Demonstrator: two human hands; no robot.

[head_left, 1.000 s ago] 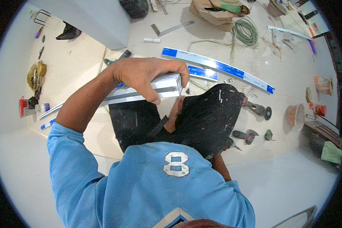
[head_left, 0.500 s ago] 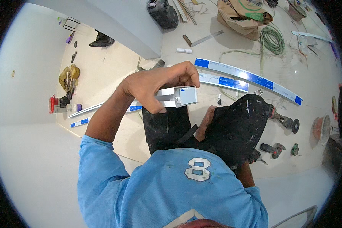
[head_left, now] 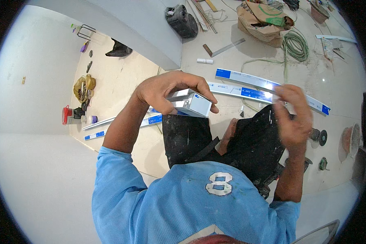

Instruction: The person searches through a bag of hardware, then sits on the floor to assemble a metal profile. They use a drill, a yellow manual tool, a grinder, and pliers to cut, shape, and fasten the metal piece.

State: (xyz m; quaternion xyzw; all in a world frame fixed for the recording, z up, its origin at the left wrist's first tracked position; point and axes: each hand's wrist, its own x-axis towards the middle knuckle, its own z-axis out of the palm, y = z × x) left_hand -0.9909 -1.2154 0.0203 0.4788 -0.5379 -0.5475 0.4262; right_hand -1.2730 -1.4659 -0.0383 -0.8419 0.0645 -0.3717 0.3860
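Observation:
My left hand (head_left: 177, 91) is wrapped round a white box-shaped metal profile (head_left: 199, 106), thumb on the near side and fingers over the far side. The profile's end points right, above my left thigh; part of its length is hidden by hand and forearm. My right hand (head_left: 290, 118) is raised above my right knee, blurred by motion. Its thumb and fingers look apart, and nothing shows between them. Behind it passes a long white-and-blue profile strip (head_left: 244, 79) on the floor, with a second strip (head_left: 227, 88) beside it.
At right lie a disc power tool (head_left: 322, 137), partly covered by my arm, a small green item (head_left: 323, 164) and a bucket (head_left: 351, 140). Farther off are a metal square (head_left: 227, 47), a white tube (head_left: 205, 61), a paper bag (head_left: 256, 24) and a coiled green hose (head_left: 295, 46).
My right hand has come up from low beside my right leg to above the knee. My left hand still grips the profile, whose end has tilted slightly. The whole view has shifted a little.

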